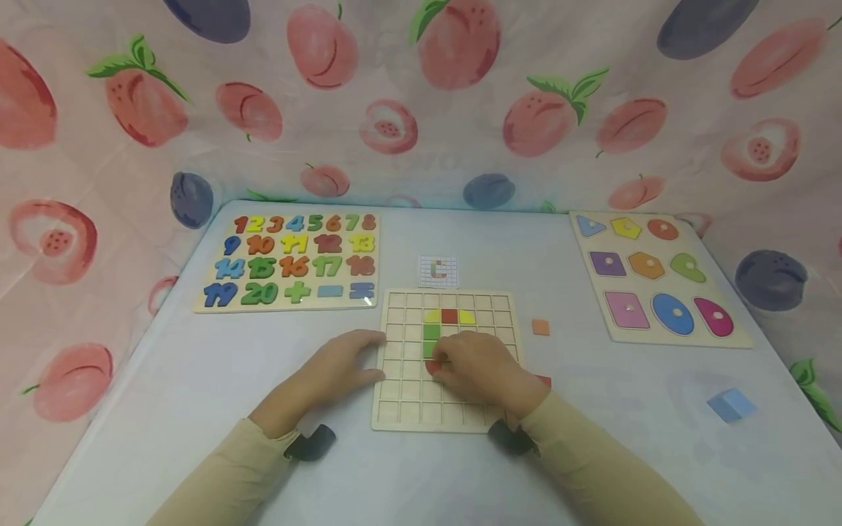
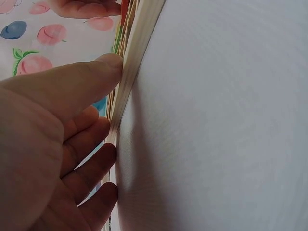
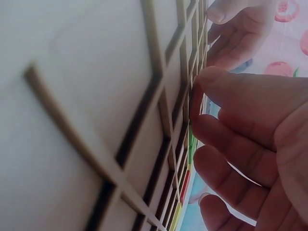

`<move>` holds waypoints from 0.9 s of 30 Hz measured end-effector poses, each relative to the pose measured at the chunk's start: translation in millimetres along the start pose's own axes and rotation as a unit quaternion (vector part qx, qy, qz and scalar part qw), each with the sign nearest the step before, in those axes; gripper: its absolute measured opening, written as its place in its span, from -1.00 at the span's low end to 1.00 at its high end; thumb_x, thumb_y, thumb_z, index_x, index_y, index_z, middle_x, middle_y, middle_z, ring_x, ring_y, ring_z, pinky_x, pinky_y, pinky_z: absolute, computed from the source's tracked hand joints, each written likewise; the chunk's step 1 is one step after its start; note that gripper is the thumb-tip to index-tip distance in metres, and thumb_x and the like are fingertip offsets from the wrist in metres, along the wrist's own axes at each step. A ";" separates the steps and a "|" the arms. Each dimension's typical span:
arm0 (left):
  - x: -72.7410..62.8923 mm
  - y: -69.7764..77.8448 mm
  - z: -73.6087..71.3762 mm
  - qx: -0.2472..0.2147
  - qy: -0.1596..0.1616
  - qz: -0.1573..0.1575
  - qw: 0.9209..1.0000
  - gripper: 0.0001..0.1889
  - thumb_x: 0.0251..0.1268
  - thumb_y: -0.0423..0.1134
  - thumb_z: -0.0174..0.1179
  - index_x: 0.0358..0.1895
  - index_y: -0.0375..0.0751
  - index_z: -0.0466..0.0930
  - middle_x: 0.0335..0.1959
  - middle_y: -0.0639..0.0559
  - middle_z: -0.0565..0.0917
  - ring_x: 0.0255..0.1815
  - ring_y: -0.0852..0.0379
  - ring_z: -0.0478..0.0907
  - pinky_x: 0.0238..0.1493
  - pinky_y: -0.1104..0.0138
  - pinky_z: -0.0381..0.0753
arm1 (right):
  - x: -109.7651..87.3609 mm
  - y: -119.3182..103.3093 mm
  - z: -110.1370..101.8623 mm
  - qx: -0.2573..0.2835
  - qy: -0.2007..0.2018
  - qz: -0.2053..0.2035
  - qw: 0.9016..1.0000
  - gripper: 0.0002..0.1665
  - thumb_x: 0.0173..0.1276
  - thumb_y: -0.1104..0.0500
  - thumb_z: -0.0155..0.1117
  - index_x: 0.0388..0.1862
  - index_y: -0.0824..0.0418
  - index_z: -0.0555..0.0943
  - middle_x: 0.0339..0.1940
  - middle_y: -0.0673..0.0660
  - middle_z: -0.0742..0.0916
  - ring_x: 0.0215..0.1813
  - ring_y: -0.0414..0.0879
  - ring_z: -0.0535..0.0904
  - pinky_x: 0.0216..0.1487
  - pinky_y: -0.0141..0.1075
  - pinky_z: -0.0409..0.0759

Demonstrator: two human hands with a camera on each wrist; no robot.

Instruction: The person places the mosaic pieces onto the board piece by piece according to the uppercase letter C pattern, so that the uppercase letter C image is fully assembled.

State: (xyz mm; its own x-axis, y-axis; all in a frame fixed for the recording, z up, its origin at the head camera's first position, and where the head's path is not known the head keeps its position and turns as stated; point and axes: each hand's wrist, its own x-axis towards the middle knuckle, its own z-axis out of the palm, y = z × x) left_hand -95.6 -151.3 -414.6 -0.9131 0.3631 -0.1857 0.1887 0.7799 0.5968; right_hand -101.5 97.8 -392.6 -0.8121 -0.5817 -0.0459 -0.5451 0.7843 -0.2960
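Red piece (image 1: 431, 367) | at grid board (image 1: 397, 391) | hands: right hand (image 1: 479, 367) pinches it, left hand (image 1: 335, 367) relaxed against board

Pink fabric (image 1: 454, 161) printed with reddish peaches (image 1: 322, 47), green leaves (image 1: 138, 55) and dark blue plums (image 1: 191, 199) walls in a white tabletop (image 1: 158, 380) on its far, left and right sides. Soft light spreads across the smooth pale surface, taking on a bluish tint along the far edge, where the faintly wrinkled cloth meets the table.
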 end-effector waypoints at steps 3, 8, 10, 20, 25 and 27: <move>-1.1 0.8 -0.7 -0.001 -0.001 -0.001 1.000 -0.37 0.22 -0.19 0.44 0.36 -0.20 0.48 0.34 -0.09 0.51 0.42 -0.10 0.35 0.42 0.01 0.32 | 0.5 -0.1 0.4 0.002 -0.006 0.008 1.000 -0.90 0.32 0.06 0.40 -0.29 0.04 0.69 -0.41 -0.11 0.70 -0.38 -0.17 0.50 -0.29 -0.26 0.54; -3.1 2.5 -1.6 -0.008 -0.004 -0.008 1.000 -0.35 0.21 -0.18 0.45 0.37 -0.18 0.47 0.34 -0.08 0.51 0.42 -0.08 0.35 0.43 0.02 0.31 | 1.2 -0.9 -0.1 0.003 -0.008 0.017 1.000 -0.90 0.31 0.07 0.39 -0.34 0.03 0.65 -0.45 -0.13 0.65 -0.38 -0.16 0.47 -0.31 -0.26 0.51; -3.2 2.5 -1.7 -0.009 -0.005 -0.008 1.000 -0.35 0.21 -0.18 0.45 0.37 -0.17 0.47 0.35 -0.08 0.50 0.43 -0.08 0.34 0.43 0.02 0.31 | 1.3 -0.9 0.1 0.000 -0.007 0.017 1.000 -0.90 0.31 0.07 0.39 -0.34 0.03 0.64 -0.45 -0.13 0.65 -0.38 -0.16 0.47 -0.32 -0.26 0.51; -2.0 1.6 -1.5 -0.006 -0.005 -0.004 1.000 -0.36 0.21 -0.17 0.44 0.36 -0.17 0.47 0.35 -0.08 0.50 0.43 -0.08 0.34 0.43 0.02 0.31 | 2.7 0.0 -1.9 0.025 -0.023 0.033 0.999 -0.80 0.38 -0.03 0.36 -0.25 0.06 0.64 -0.35 -0.10 0.65 -0.29 -0.15 0.50 -0.25 -0.24 0.55; -1.4 1.3 -2.3 -0.001 -0.005 -0.004 1.000 -0.36 0.21 -0.17 0.44 0.36 -0.17 0.48 0.34 -0.08 0.51 0.43 -0.09 0.34 0.43 0.01 0.30 | 5.3 1.9 -1.9 0.030 -0.022 0.016 0.999 -0.81 0.38 0.00 0.37 -0.17 0.07 0.63 -0.38 -0.11 0.61 -0.29 -0.14 0.46 -0.23 -0.25 0.52; -1.5 1.3 -2.3 0.000 -0.006 -0.006 1.000 -0.36 0.21 -0.16 0.44 0.36 -0.16 0.48 0.34 -0.08 0.51 0.43 -0.09 0.34 0.43 0.02 0.30 | 5.8 2.3 -1.7 0.030 -0.024 0.009 0.999 -0.83 0.36 0.05 0.38 -0.16 0.08 0.63 -0.38 -0.10 0.60 -0.27 -0.12 0.45 -0.20 -0.23 0.50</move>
State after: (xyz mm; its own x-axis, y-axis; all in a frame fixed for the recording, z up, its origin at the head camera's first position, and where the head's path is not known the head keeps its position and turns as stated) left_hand -94.9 -152.0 -411.8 -0.9107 0.3599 -0.2025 0.1775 0.7839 0.5949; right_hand -107.8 96.6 -391.9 -0.8097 -0.5789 -0.0964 -0.5165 0.7809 -0.3513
